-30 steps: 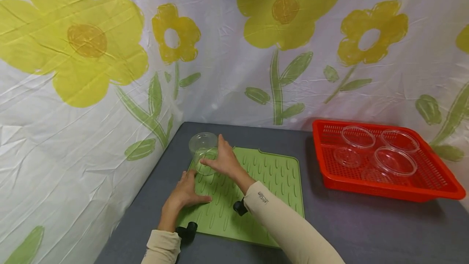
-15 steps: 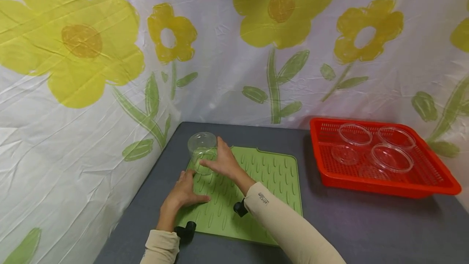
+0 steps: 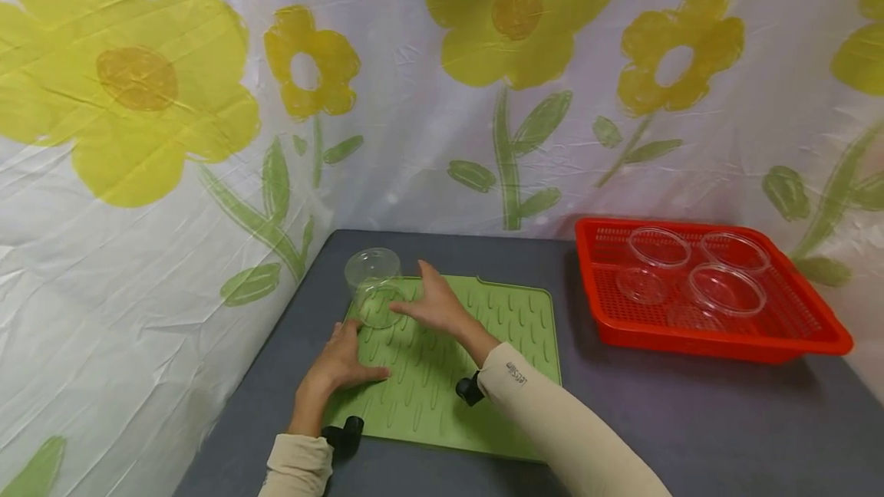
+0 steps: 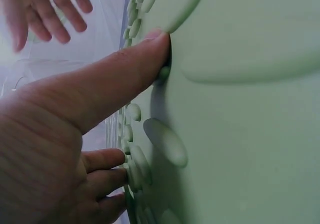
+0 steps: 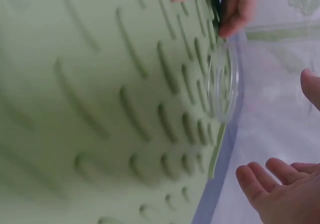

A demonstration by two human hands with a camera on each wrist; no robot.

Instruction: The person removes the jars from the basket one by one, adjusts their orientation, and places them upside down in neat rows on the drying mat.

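A clear plastic tub (image 3: 374,271) stands on the far left corner of the green ridged drying mat (image 3: 483,374); its ringed end lies at the mat in the right wrist view. Just right of it, my right hand (image 3: 439,305) is held with thumb and fingers spread and nothing between them, its fingers (image 5: 260,179) apart from the tub. My left hand (image 3: 340,359) rests at the mat's left edge, in front of the tub. Its thumb (image 4: 120,68) lies straight against the mat surface, while the other fingers (image 4: 105,176) are at the edge.
A red perforated plastic basket (image 3: 718,347) stands on the grey table (image 3: 663,420) at the right, holding several clear round tubs (image 3: 725,290). Behind and to the left hangs a white cloth (image 3: 414,152) with printed yellow flowers.
My right hand has let go of the tub and moved a little to the right. The tub and my left hand stay in place on the mat; the head view has shifted slightly.
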